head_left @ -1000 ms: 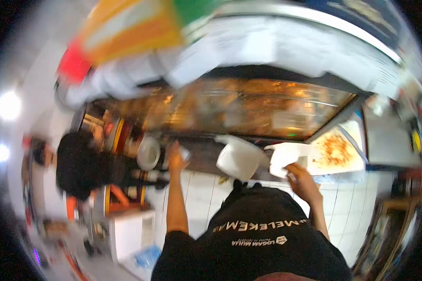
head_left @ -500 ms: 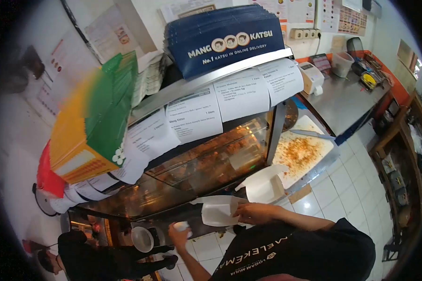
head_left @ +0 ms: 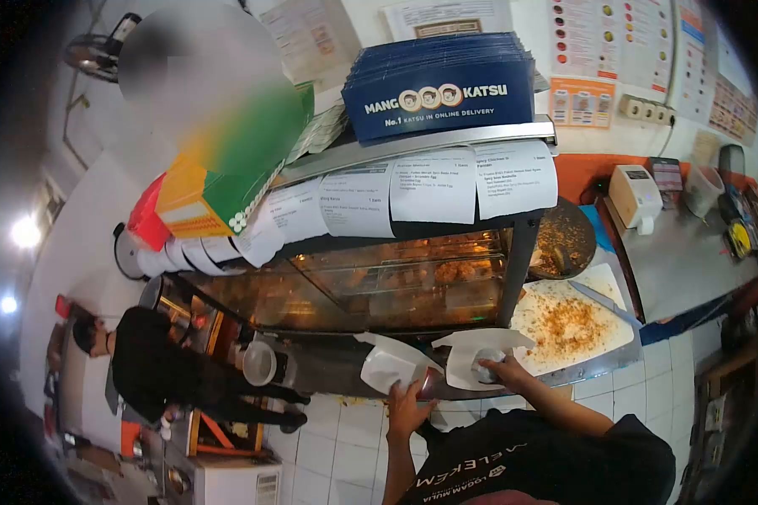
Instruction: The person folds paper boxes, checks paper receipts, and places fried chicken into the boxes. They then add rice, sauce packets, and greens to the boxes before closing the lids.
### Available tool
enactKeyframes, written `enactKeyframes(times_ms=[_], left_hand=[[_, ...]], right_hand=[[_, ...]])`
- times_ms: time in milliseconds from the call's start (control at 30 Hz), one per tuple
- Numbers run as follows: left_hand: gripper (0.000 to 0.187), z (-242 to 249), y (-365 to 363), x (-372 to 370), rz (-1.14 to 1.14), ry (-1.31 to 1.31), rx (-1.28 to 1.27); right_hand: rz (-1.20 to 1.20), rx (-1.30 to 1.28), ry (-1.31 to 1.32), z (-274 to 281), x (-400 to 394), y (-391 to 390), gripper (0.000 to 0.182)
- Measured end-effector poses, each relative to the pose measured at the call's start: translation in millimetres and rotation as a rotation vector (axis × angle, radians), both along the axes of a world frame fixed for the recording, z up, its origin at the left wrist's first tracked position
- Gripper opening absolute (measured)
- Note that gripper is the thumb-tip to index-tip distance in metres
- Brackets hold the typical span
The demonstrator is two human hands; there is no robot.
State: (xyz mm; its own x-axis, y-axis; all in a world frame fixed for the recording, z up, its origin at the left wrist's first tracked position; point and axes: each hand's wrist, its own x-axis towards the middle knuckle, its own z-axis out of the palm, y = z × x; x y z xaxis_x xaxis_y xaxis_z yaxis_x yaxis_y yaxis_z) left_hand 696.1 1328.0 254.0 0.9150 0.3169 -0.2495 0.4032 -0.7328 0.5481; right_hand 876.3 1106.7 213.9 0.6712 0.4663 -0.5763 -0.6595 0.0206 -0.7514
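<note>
Two open white boxes stand side by side on the dark counter ledge. My left hand (head_left: 408, 409) is at the lower edge of the left box (head_left: 385, 362), its fingers curled round a small reddish item (head_left: 430, 384) too blurred to make out. Over the right box (head_left: 465, 345), my right hand (head_left: 503, 371) grips a small clear cup (head_left: 485, 365). Right of that box lies a white cutting board (head_left: 555, 324) covered with brown crumbs, with a knife (head_left: 602, 300) along its upper right side.
A glass display case (head_left: 396, 286) of fried food stands behind the boxes, with paper slips (head_left: 432, 187) hanging above it. A round white container (head_left: 259, 363) is at the left. Farther left, a person in black (head_left: 156, 362) stands. A pan (head_left: 564, 240) sits beyond the cutting board.
The view has shifted. My left hand has moved from left of the boxes to the left box. My right hand has gone from the left box to the right box and now holds a clear cup.
</note>
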Motion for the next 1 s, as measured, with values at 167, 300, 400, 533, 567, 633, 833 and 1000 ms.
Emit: enactKeyframes(times_ms=[167,300,400,533,567,633,833,1000], left_hand=[[0.072,-76.4,-2.0,-7.0,0.025,0.051,-0.004],[0.061,-65.3,-11.9,7.4,-0.009,-0.019,-0.006],[0.055,-35.0,-28.2,6.6,-0.018,-0.034,-0.019],[0.048,32.3,-12.2,3.7,0.208,-0.271,-0.134],[0.047,56.7,-5.2,-1.4,0.335,-0.337,-0.324],[0.032,130.4,17.3,-16.1,0.430,-0.408,-0.390],[0.034,382.9,53.3,-19.6,0.424,-1.069,0.314],[0.037,524.4,107.7,65.9,0.056,-1.064,0.547]], right_hand=[[0.405,-0.392,-0.556,-103.5,20.9,19.4,0.085],[0.579,-0.443,-0.413,-50.1,14.3,25.3,0.093],[0.723,-0.632,-0.930,-63.5,9.9,19.0,0.087],[0.899,-0.422,-0.949,-34.0,35.5,-24.2,0.062],[0.855,-0.205,-0.810,-5.5,42.6,-39.6,0.054],[0.922,-0.098,-0.562,34.5,55.0,-67.6,0.048],[1.012,-0.216,-0.804,52.8,93.6,-97.6,0.031],[1.014,-0.404,-0.689,97.0,79.4,-89.9,0.034]])
